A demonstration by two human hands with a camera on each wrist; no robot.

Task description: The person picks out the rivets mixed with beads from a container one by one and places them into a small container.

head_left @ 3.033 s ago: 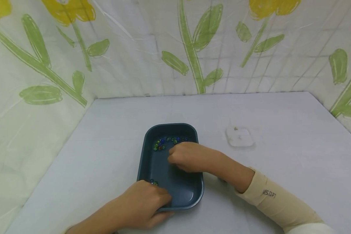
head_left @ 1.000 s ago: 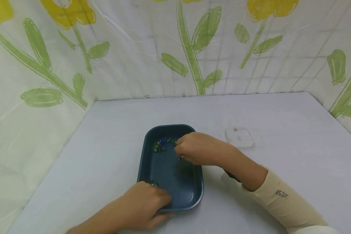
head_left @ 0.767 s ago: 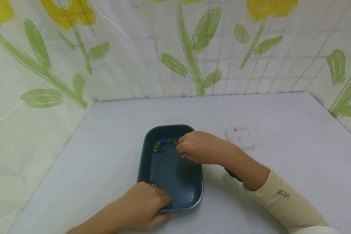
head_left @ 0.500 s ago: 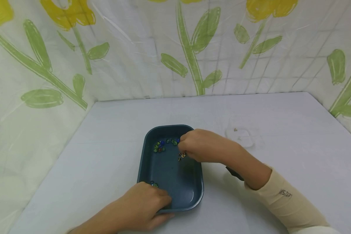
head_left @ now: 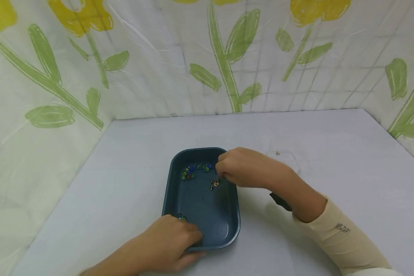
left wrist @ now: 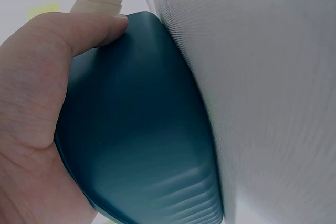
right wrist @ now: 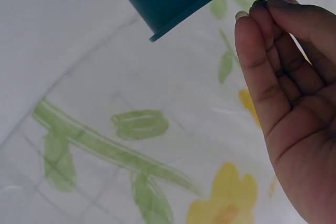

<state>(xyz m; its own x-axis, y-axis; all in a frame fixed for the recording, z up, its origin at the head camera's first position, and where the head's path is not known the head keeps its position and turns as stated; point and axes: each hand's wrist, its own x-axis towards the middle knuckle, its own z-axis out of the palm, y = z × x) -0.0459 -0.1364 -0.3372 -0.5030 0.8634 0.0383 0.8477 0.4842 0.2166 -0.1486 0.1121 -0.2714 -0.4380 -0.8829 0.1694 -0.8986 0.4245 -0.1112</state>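
One dark blue rectangular plastic tray point(head_left: 193, 199) sits on the pale grey surface point(head_left: 331, 172) in front of me. My left hand point(head_left: 169, 243) grips its near left corner, thumb under the outer wall and fingers curled over the rim. Inside, a cluster of small coloured glass marbles point(head_left: 194, 170) lies along the far wall; they are too small and close to count exactly, roughly ten. Two more marbles point(head_left: 181, 217) sit by the near rim, just beside my left fingers. A few tiny brass-coloured metal pieces point(head_left: 214, 184) lie near the tray's right wall, perhaps three. My right hand point(head_left: 243, 168) hovers just over them at the far right corner, fingers loosely bent together and holding nothing. One clear plastic square lid point(head_left: 289, 159) lies on the surface to the right, partly hidden behind that hand. A flower-printed plastic sheet point(head_left: 207, 57) walls the surface in.
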